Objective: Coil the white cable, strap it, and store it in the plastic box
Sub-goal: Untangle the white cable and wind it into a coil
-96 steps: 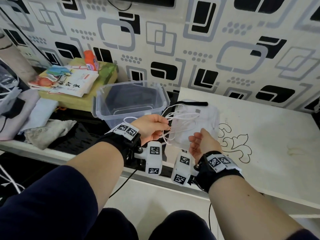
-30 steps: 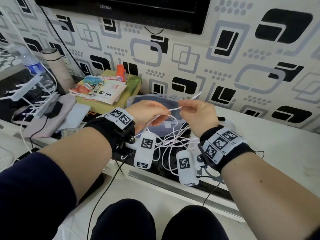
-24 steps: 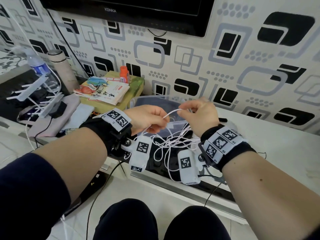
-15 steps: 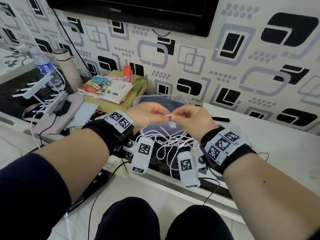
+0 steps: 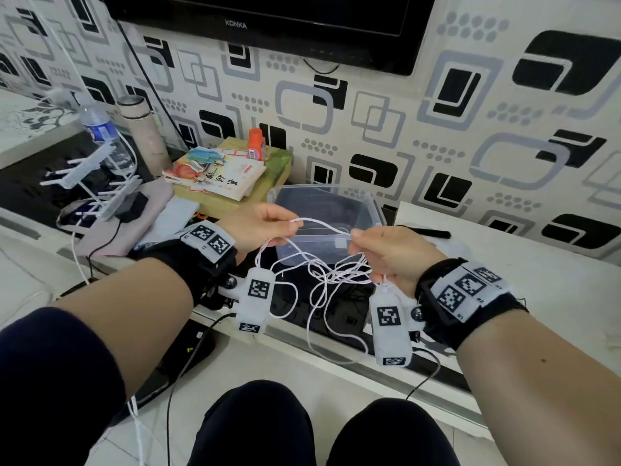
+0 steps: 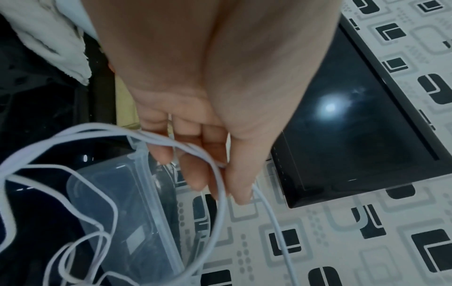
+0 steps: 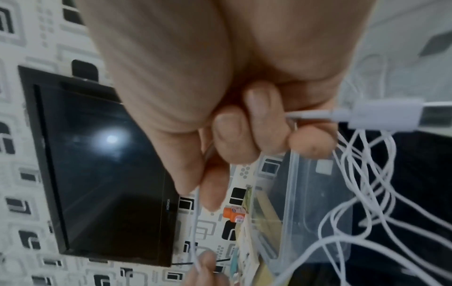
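Observation:
The thin white cable (image 5: 322,227) runs taut between my two hands above the clear plastic box (image 5: 373,210). My left hand (image 5: 290,225) pinches one stretch of it between thumb and fingers (image 6: 193,180). My right hand (image 5: 354,237) grips the other stretch with curled fingers (image 7: 234,135). The cable's USB plug (image 7: 381,116) sticks out beside the right little finger. Tangled loops (image 5: 331,275) hang below both hands over the black glass shelf. A black strap (image 5: 425,232) lies on the white tabletop right of the box. The box (image 6: 122,212) has nothing in it.
A stack of books (image 5: 218,176) with an orange bottle (image 5: 256,143) stands left of the box. Further left are a water bottle (image 5: 99,129), a flask (image 5: 144,129) and a white rack. A TV (image 5: 268,15) hangs on the patterned wall. A power strip (image 5: 188,351) lies on the floor.
My hands, close together half a second ago, have drawn apart, pulling a straight length of cable between them. Earlier both hands lifted the cable up off the white tabletop.

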